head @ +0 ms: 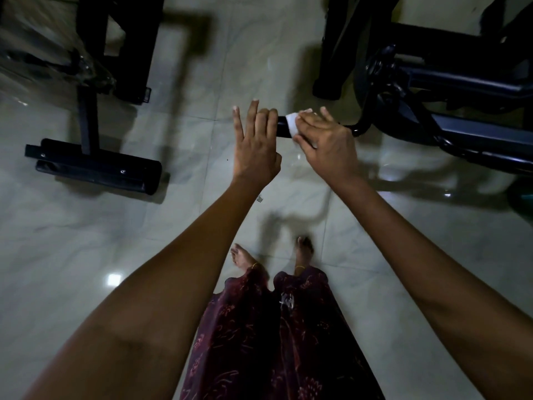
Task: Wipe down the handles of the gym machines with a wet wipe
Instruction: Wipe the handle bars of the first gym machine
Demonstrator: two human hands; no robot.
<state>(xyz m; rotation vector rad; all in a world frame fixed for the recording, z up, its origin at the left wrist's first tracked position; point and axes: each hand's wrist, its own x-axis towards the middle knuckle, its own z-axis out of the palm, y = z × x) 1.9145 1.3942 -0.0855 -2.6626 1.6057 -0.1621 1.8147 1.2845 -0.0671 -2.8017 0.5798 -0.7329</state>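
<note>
A black gym machine handle (281, 127) juts left from the machine frame (461, 131) at the right. A white wet wipe (292, 122) is wrapped on the handle. My right hand (326, 137) grips the wipe around the bar, fingers curled over the top. Just left of it, my left hand (256, 142) is at the handle's free end, with two fingers straight and pointing away and the other two bent against the handle's tip. Its thumb lies below the bar, apart from it. The part of the handle under my right hand is hidden.
A black bench frame with a padded roller (98, 168) stands on the glossy tiled floor (86, 255) to the left. More black machine legs (328, 82) rise behind the handle. My bare feet (245, 256) stand below the hands.
</note>
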